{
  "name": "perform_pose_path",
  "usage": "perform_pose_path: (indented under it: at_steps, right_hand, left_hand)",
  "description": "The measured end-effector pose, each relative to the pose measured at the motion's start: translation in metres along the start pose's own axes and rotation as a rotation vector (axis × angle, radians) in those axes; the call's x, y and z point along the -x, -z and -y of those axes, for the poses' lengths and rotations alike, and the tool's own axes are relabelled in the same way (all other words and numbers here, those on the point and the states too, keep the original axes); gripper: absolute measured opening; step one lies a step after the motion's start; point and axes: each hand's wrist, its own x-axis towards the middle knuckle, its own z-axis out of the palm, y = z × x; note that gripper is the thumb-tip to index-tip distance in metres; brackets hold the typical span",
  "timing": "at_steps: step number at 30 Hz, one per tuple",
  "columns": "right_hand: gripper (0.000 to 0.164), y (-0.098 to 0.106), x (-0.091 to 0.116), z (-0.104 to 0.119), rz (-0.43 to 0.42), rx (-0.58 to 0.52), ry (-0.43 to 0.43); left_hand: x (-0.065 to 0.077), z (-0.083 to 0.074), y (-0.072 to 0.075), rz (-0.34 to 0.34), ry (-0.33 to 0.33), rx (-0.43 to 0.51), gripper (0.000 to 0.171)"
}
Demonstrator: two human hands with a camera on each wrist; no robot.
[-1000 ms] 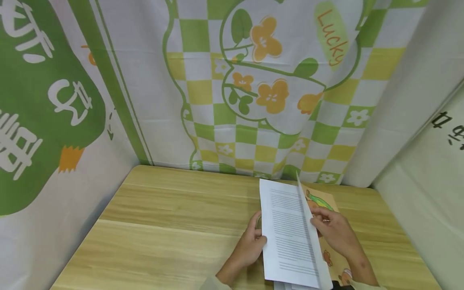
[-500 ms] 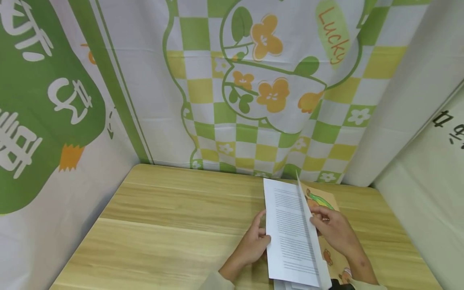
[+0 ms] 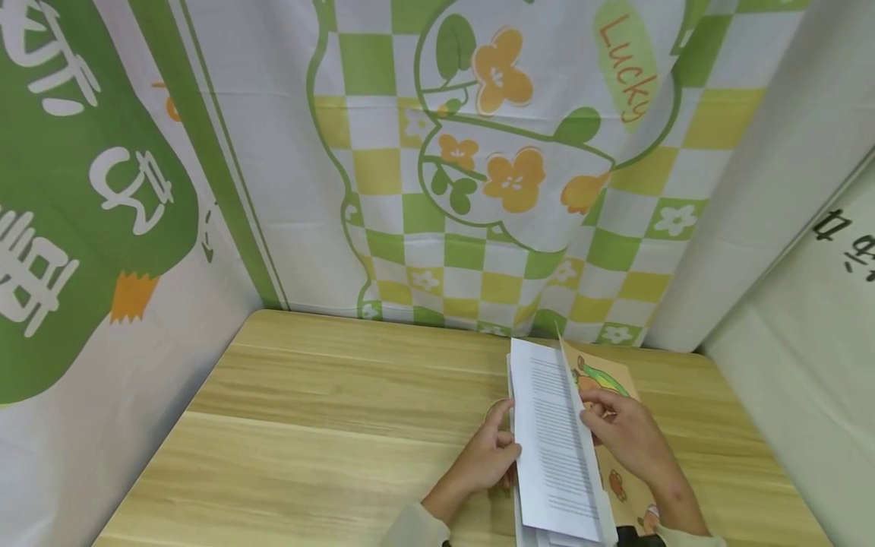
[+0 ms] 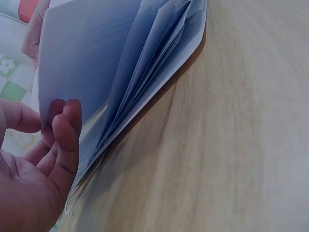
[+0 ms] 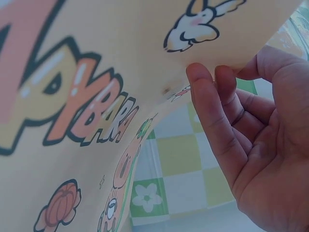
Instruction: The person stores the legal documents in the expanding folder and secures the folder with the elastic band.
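Note:
A folder with a tan, capybara-printed cover (image 3: 620, 376) stands partly opened at the right of the table. In the left wrist view its pale inner pockets (image 4: 147, 58) fan apart. A white sheet with printed lines of text (image 3: 550, 441) lies inside the cover. My left hand (image 3: 484, 460) pinches the sheet's left edge between thumb and fingers. With thumb and fingertips, my right hand (image 3: 629, 433) pinches the lifted cover's edge; the right wrist view shows the cover's cartoon side (image 5: 159, 92). The sheet's right edge is hidden behind the cover fold.
A thin pale cord loop (image 4: 72, 203) hangs at the folder's edge in the left wrist view. The wood-grain table (image 3: 307, 425) extends leftward. A green-and-white checked curtain (image 3: 472, 266) hangs behind it, with cloth walls at both sides.
My left hand and the printed sheet have shifted right, toward the cover. The folder's left edge now shows beyond the sheet. My right hand has barely moved, keeping its grip on the cover.

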Motion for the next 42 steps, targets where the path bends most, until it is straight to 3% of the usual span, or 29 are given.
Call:
perform_pose_path:
  at_steps: [9,18,36,42]
  right_hand:
    - [0.037,-0.002,-0.001,-0.002,0.011,0.003,-0.006]
    - [0.036,-0.002,0.001,-0.002,0.005,-0.003,-0.001]
    - [0.034,-0.002,0.0,-0.003,-0.01,-0.016,0.024]
    - [0.035,-0.001,0.0,-0.004,-0.014,-0.005,0.032]
  left_hand:
    - [-0.004,0.005,-0.001,0.029,0.004,0.024,0.073]
    - [-0.007,0.008,-0.005,0.078,0.049,0.101,0.078]
    - [-0.012,0.007,-0.014,0.042,0.106,0.153,0.078]
    - [-0.013,0.009,-0.017,0.033,0.1,0.128,0.078]
